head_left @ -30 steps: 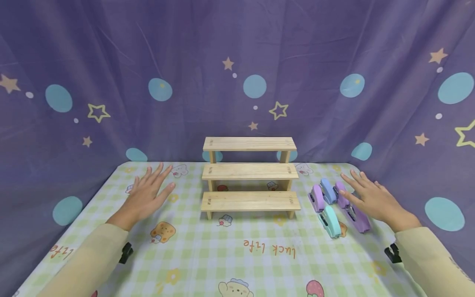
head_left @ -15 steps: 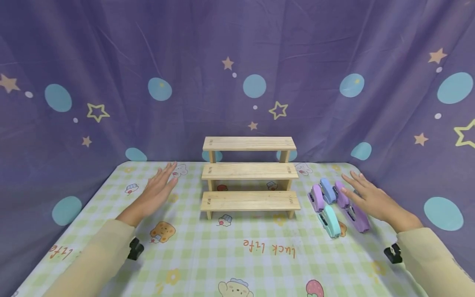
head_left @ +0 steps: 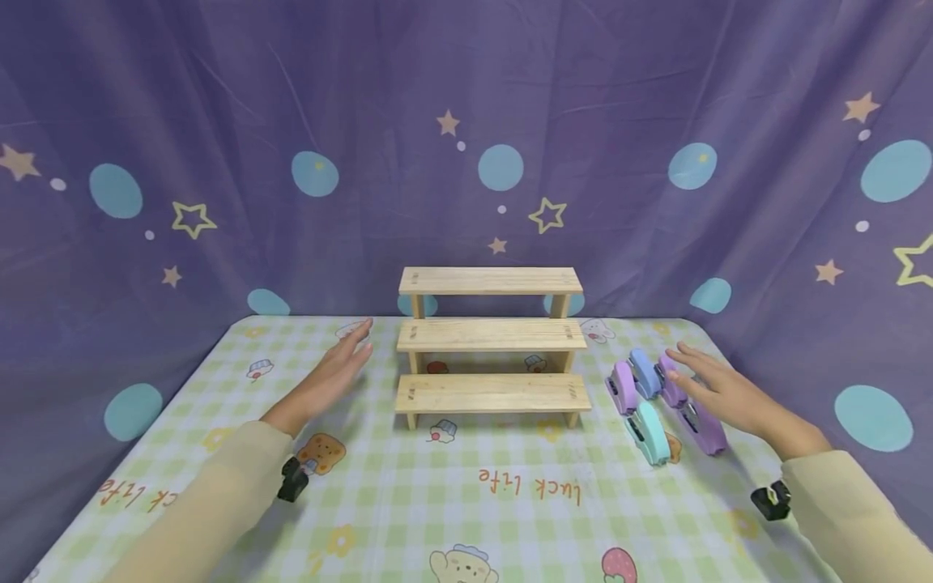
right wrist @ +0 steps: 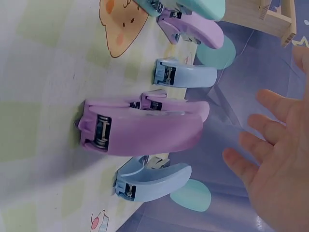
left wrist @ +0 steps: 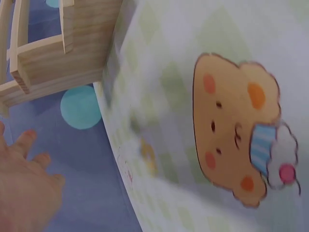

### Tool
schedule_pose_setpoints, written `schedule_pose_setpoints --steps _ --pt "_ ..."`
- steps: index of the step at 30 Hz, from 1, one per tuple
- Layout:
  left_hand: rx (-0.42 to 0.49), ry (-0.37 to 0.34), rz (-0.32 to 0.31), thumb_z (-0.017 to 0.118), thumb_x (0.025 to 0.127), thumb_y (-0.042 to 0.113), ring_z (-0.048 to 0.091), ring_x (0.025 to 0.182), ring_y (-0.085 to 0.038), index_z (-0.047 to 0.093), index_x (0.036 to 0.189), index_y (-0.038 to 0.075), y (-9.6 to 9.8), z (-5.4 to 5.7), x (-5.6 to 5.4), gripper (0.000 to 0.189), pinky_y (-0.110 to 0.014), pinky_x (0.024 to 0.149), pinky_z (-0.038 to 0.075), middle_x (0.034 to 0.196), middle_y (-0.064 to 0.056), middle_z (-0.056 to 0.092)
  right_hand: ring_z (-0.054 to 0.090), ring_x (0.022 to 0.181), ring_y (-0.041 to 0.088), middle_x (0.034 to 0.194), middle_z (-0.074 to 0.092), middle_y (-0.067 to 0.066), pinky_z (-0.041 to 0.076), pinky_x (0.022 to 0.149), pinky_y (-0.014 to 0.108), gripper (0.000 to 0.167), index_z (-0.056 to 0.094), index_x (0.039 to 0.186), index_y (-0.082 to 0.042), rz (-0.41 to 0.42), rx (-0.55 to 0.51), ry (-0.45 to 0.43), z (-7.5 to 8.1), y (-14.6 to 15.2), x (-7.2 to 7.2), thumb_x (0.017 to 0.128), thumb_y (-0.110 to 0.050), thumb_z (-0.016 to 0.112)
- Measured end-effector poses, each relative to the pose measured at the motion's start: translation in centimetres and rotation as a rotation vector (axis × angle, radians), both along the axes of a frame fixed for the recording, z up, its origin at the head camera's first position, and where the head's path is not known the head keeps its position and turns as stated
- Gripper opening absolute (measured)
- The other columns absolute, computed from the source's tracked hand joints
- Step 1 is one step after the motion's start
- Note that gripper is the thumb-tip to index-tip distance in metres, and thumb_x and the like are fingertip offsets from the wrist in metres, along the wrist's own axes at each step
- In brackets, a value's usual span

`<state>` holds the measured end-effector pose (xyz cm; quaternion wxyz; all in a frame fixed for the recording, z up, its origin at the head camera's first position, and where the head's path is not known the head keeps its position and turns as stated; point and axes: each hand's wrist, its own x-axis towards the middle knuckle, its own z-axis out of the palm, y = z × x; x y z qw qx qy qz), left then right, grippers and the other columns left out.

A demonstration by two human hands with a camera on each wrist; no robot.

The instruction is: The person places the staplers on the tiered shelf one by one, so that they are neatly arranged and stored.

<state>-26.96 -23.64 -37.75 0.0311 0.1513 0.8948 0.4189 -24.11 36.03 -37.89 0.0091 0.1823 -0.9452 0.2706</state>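
Observation:
Several pastel staplers stand grouped at the right of the table: a teal stapler (head_left: 648, 434), a blue stapler (head_left: 644, 373), and purple ones, among them a larger purple stapler (right wrist: 145, 128). A second blue stapler (right wrist: 153, 186) shows in the right wrist view; the right hand hides it in the head view. That right hand (head_left: 722, 394) hovers above the group, fingers extended, holding nothing. Left of the three-step wooden shelf (head_left: 492, 393), the left hand (head_left: 324, 385) is held above the cloth with straight fingers and nothing in it. The wooden steps bear no objects.
A green-and-white checked tablecloth (head_left: 437, 518) with printed cartoons covers the table. Behind and at the sides hangs a purple curtain (head_left: 364, 97) with stars and dots. Dark wrist mounts are at both cuffs.
The left hand has moved right toward the shelf and turned more onto its side. The right hand has turned slightly but stays over the staplers. The shelf and staplers have not moved.

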Motion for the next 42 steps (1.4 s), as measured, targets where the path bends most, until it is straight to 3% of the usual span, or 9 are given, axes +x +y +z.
schedule_pose_setpoints --steps 4,12,17,21,25,27,34,42 --pt "0.038 -0.012 -0.011 0.027 0.104 0.062 0.006 0.151 -0.037 0.005 0.162 0.031 0.8 -0.4 -0.4 0.069 -0.072 0.115 0.011 0.167 -0.007 0.011 0.024 0.142 0.052 0.159 0.025 0.028 0.027 0.106 0.074 0.061 0.039 0.152 0.002 0.006 -0.001 0.010 0.1 -0.3 0.1 0.107 -0.037 0.050" --pt "0.099 -0.057 -0.021 0.031 0.103 0.064 0.009 0.151 -0.036 0.006 0.163 0.030 1.9 -1.0 -1.1 0.073 -0.069 0.117 0.013 0.167 -0.006 0.010 0.047 0.129 0.048 0.148 0.044 0.026 0.044 0.100 0.066 0.056 0.043 0.149 0.003 0.020 -0.053 0.017 0.3 -1.0 0.8 0.107 -0.033 0.051" --pt "0.124 -0.037 -0.019 0.035 0.108 0.049 0.010 0.151 -0.036 0.009 0.163 0.024 2.4 -1.3 -1.5 0.066 -0.066 0.118 0.013 0.166 -0.010 0.013 0.057 0.122 0.042 0.146 0.048 0.024 0.048 0.098 0.062 0.053 0.045 0.147 0.003 0.034 -0.063 0.020 0.4 -1.2 1.0 0.107 -0.031 0.052" --pt "0.158 -0.037 -0.028 0.038 0.109 0.042 0.011 0.150 -0.037 0.011 0.163 0.019 3.1 -1.0 -1.7 0.064 -0.063 0.119 0.015 0.165 -0.014 0.015 0.062 0.115 0.036 0.143 0.053 0.022 0.056 0.090 0.048 0.050 0.047 0.146 0.000 0.037 -0.040 0.028 0.4 -1.2 1.0 0.106 -0.030 0.053" --pt "0.184 -0.022 -0.009 0.040 0.110 0.039 0.018 0.149 -0.037 0.016 0.162 0.016 3.7 -1.2 -2.2 0.063 -0.060 0.120 0.018 0.164 -0.015 0.020 0.066 0.106 0.032 0.132 0.062 0.019 0.057 0.080 0.034 0.047 0.050 0.145 -0.001 0.044 -0.021 0.051 0.2 -1.1 1.0 0.106 -0.026 0.054" --pt "0.192 -0.010 0.009 0.040 0.109 0.041 0.022 0.148 -0.035 0.017 0.162 0.017 3.8 -1.9 -2.9 0.062 -0.058 0.120 0.020 0.163 -0.015 0.023 0.065 0.102 0.031 0.127 0.065 0.018 0.056 0.077 0.033 0.046 0.051 0.144 0.000 0.048 -0.022 0.057 0.1 -1.1 1.1 0.105 -0.025 0.056" --pt "0.230 -0.018 0.037 0.038 0.109 0.040 0.025 0.147 -0.035 0.018 0.162 0.016 4.4 -2.3 -3.5 0.061 -0.053 0.121 0.020 0.161 -0.018 0.027 0.065 0.101 0.031 0.122 0.066 0.018 0.055 0.078 0.043 0.050 0.050 0.145 0.000 0.027 -0.010 0.018 0.0 -1.2 1.4 0.105 -0.030 0.055" --pt "0.253 -0.042 0.038 0.037 0.109 0.045 0.020 0.149 -0.036 0.018 0.162 0.026 4.8 -2.8 -3.4 0.060 -0.057 0.121 0.018 0.164 -0.012 0.021 0.066 0.099 0.023 0.111 0.070 0.006 0.056 0.075 0.033 0.050 0.053 0.143 -0.003 0.015 -0.025 -0.075 0.0 -0.9 1.7 0.105 -0.034 0.055"
